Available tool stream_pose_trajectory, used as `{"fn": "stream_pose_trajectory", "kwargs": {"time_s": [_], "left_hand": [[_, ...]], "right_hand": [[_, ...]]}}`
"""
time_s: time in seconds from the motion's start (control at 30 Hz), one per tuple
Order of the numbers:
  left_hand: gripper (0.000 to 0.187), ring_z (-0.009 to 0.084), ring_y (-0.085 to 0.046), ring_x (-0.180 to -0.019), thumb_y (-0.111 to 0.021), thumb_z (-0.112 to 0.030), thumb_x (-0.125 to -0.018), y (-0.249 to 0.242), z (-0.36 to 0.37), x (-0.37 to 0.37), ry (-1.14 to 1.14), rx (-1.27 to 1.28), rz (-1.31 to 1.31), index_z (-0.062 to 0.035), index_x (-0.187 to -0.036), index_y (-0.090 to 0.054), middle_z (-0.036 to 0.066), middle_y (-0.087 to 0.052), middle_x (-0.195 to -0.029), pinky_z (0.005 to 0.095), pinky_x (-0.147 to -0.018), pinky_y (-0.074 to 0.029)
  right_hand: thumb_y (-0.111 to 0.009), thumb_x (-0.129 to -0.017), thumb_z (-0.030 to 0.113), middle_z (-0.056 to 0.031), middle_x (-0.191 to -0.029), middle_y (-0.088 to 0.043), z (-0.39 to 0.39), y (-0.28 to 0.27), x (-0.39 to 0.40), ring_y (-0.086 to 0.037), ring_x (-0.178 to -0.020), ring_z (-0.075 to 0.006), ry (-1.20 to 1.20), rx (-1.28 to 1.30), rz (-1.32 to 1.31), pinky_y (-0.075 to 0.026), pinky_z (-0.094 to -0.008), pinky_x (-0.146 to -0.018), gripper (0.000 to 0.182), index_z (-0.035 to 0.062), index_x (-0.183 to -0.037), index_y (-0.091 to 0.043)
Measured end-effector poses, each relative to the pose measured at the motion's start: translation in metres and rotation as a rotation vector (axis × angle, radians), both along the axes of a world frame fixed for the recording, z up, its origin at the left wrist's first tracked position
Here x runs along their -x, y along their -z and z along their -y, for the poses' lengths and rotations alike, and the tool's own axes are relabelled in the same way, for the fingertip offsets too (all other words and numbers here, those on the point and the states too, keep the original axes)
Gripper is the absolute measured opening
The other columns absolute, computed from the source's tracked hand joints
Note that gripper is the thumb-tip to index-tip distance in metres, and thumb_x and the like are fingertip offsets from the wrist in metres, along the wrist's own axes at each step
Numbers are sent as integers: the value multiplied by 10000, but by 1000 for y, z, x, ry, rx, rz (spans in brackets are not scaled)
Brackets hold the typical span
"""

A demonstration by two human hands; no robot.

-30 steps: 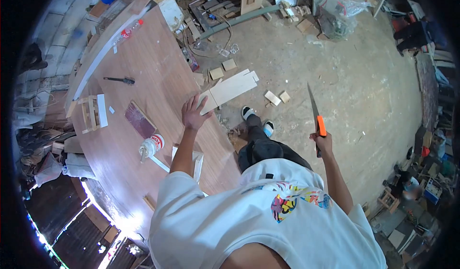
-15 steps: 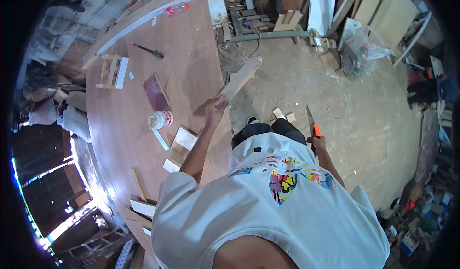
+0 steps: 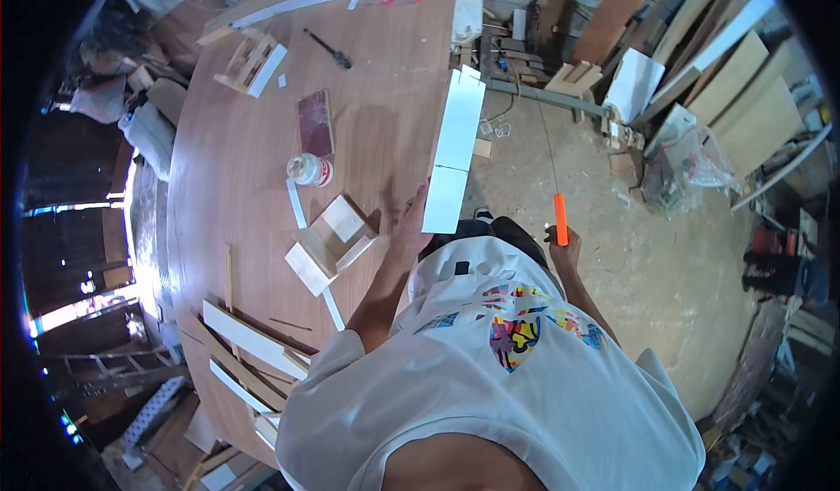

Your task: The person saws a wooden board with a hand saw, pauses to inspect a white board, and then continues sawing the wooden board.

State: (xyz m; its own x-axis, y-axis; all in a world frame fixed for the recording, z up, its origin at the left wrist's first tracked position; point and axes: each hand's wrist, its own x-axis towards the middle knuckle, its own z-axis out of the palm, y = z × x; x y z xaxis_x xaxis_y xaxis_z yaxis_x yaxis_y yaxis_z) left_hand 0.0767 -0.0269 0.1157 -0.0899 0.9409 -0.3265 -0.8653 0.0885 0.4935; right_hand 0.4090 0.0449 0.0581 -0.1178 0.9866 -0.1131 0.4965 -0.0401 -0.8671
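My left hand (image 3: 409, 224) grips the near left edge of a long white-faced board (image 3: 452, 141) at the table's right edge. Some of its fingers are hidden by the board. A dark line crosses the board's face near the middle, and short cuts show at its far end. Over the floor on the right, my right hand (image 3: 565, 246) is closed round the orange handle of a handsaw (image 3: 561, 215). Its thin blade is seen edge-on, pointing away from me, apart from the board.
The wooden table (image 3: 376, 141) holds an open wooden box (image 3: 337, 237), a white jar (image 3: 311, 170), a dark red block (image 3: 315, 123), a dark tool (image 3: 328, 49), a slatted wooden piece (image 3: 252, 64) and several strips. A plastic bag (image 3: 687, 171) and leaning boards (image 3: 744, 80) stand at right.
My left hand has drawn the board nearer and turned its white face up. The handsaw has turned, so its blade now shows edge-on. The view has shifted left.
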Motion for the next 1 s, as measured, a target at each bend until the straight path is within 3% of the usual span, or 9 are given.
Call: {"fn": "stream_pose_trajectory", "kwargs": {"time_s": [0.03, 0.1, 0.3, 0.33, 0.4, 0.53, 0.6, 0.9, 1.0], "left_hand": [[466, 125, -599, -914, -436, -414, -979, -3, 1, -2, -20, -4, 0, -61, -1270, -523, 50, -622, -1083, 298, -753, -510], [340, 56, -555, -723, -528, -376, -954, -7, 7, -7, -181, 271, -255, -73, -1049, -649, -11, -629, -872, 225, -607, -451], [361, 9, -369, -583, -584, -340, -936, 5, 19, -12, -318, 279, -555, -82, -685, -600, -94, -441, -650, 195, -525, -291], [361, 9, -369, -583, -584, -340, -936, 5, 22, -13, -329, 283, -553, -82, -685, -600, -94, -441, -650, 195, -525, -291], [332, 21, -463, -648, -553, -319, -957, 6, 28, -15, -339, 303, -699, -24, -943, -704, -56, -566, -755, 211, -555, -369], [342, 21, -441, -692, -576, -316, -944, -34, 27, -32, -473, 313, -771, 6, -950, -692, -65, -524, -742, 179, -623, -358], [382, 33, -461, -758, -577, -288, -946, -38, 30, -33, -465, 328, -822, 37, -1138, -634, -44, -551, -799, 185, -676, -382], [414, 60, -540, -934, -579, -252, -943, -64, 37, -43, -411, 409, -959, 55, -1219, -559, 72, -642, -1125, 196, -839, -421], [419, 57, -547, -921, -580, -256, -942, -63, 35, -46, -447, 360, -965, 54, -1223, -556, 65, -654, -1102, 190, -828, -425]], "right_hand": [[-543, -836, -27, -122, -747, -653, 1, -4, 8, -651, -622, -188, 3, -52, -31, -544, -298, -588, 87, -49, -822, -627], [-537, -836, -32, -121, -746, -652, -3, -12, 20, -645, -620, -184, -33, -58, -22, -543, -297, -590, 90, -48, -820, -624], [-500, -830, -52, -120, -776, -651, -11, -16, 38, -626, -642, -166, -79, -19, -112, -548, -299, -598, 113, -61, -810, -611], [-498, -823, -64, -122, -781, -651, -11, -17, 39, -624, -646, -165, -80, -28, -136, -549, -299, -600, 110, -63, -807, -607], [-495, -817, -75, -123, -785, -650, -11, -20, 41, -622, -650, -164, -88, -36, -160, -550, -299, -601, 109, -64, -804, -602], [-513, -803, -82, -118, -798, -648, -12, -24, 40, -627, -657, -165, -117, -35, -163, -552, -297, -605, 96, -53, -825, -602], [-533, -801, -71, -112, -800, -646, -10, -24, 38, -636, -658, -168, -133, -20, -153, -552, -294, -606, 92, -45, -850, -606], [-493, -807, -54, -126, -769, -662, 4, -3, 7, -660, -632, -198, -105, 56, 13, -544, -301, -582, 126, -58, -788, -618], [-504, -787, -42, -128, -738, -660, 10, 23, -13, -660, -615, -204, -44, 40, 29, -535, -308, -560, 131, -58, -793, -634]]}}
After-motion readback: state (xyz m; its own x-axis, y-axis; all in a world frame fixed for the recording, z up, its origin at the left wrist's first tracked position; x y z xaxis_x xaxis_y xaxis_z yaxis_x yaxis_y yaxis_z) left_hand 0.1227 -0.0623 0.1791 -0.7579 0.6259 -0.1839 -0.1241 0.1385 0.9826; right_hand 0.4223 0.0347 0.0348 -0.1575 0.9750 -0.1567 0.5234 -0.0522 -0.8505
